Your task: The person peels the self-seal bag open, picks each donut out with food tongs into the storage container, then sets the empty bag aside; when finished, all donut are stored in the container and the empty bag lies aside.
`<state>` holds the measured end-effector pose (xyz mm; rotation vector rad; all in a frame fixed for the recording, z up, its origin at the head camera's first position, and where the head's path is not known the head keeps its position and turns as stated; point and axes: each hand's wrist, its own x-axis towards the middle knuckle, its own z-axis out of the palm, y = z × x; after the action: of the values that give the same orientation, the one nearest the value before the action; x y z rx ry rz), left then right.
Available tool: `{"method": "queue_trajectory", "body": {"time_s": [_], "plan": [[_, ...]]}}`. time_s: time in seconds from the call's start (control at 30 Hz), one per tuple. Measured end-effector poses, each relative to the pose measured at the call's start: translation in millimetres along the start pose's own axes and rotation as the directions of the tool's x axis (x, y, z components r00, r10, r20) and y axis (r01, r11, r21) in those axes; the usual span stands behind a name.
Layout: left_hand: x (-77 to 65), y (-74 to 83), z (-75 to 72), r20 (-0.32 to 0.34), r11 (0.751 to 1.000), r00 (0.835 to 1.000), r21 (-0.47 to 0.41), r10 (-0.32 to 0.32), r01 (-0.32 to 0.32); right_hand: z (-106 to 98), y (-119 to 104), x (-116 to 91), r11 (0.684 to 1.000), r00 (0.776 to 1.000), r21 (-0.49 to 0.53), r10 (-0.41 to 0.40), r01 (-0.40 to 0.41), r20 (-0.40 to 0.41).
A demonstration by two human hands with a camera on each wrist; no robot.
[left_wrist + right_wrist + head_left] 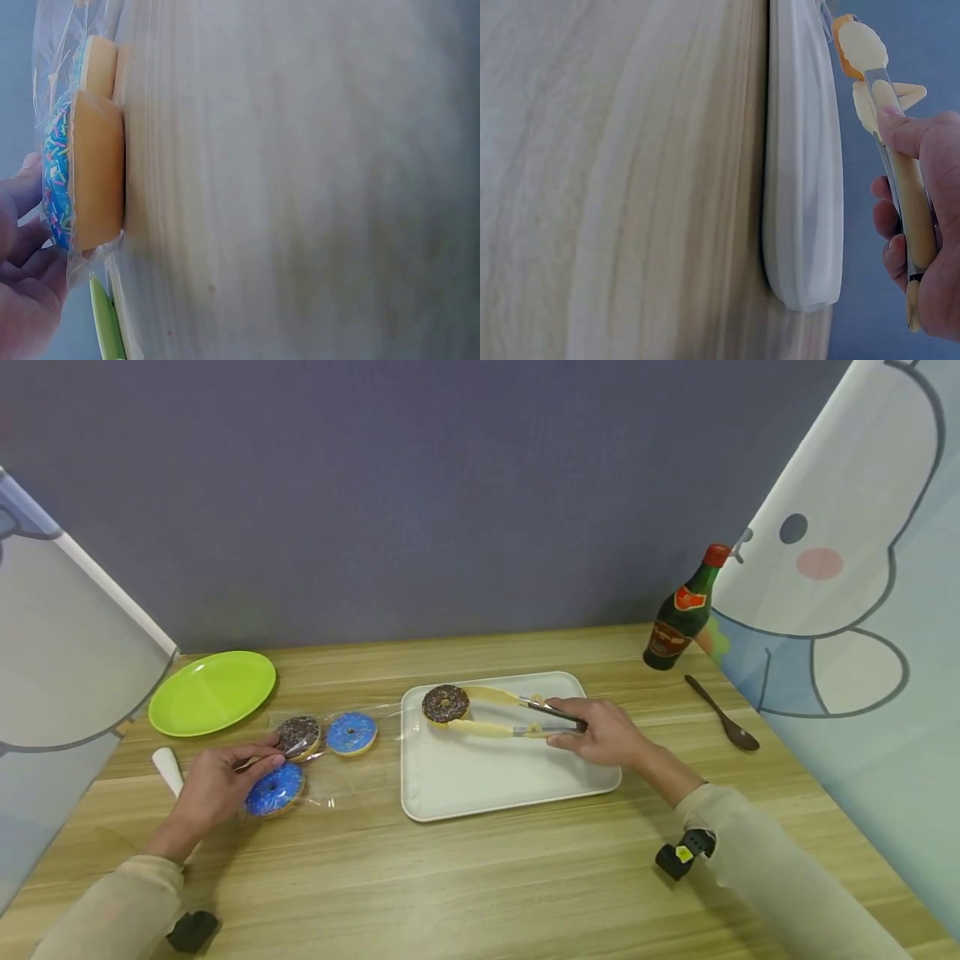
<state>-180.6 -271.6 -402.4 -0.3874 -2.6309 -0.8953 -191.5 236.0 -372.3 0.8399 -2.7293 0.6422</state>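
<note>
My right hand [609, 732] grips a pair of tongs [543, 729] with cream-coloured heads. Between those heads is a chocolate-topped donut [444, 704], over the far left corner of the white tray [510, 777]; the right wrist view shows the donut [847, 46] raised above the tray. On the left, my left hand [217, 783] pinches a clear plastic bag [330, 787] with thumb and fingers. Inside the bag lie a chocolate donut [298, 737] and two blue sprinkled donuts [351, 732], the nearer one [58, 172] beside the left fingers. The bag's right end reaches the tray's left edge.
A lime green plate [213, 693] lies at the back left. Near the left hand is a white handle [167, 768], partly hidden. A dark bottle with a red cap [678, 622] stands at the back right, with a brown wooden spoon [723, 714] in front of it.
</note>
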Motion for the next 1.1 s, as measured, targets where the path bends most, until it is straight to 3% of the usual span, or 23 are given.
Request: {"method": "queue_trajectory", "body": {"time_s": [0.47, 0.87, 1.1], "plan": [[0.0, 1.9, -0.6, 0.003, 1.000, 1.000, 0.000, 0.004, -0.004, 12, -1, 8, 0.993, 0.994, -0.047, 0.107, -0.107, 0.019], [0.6, 0.8, -0.1, -0.012, 0.999, 0.999, -0.023, 0.033, -0.034, 17, 4, 7, 0.990, 0.992, -0.062, 0.128, -0.127, 0.018], [0.8, 2.9, -1.3, -0.005, 1.000, 1.000, -0.013, 0.019, -0.019, 18, 7, 6, 0.990, 0.992, -0.064, 0.126, -0.124, 0.017]]}}
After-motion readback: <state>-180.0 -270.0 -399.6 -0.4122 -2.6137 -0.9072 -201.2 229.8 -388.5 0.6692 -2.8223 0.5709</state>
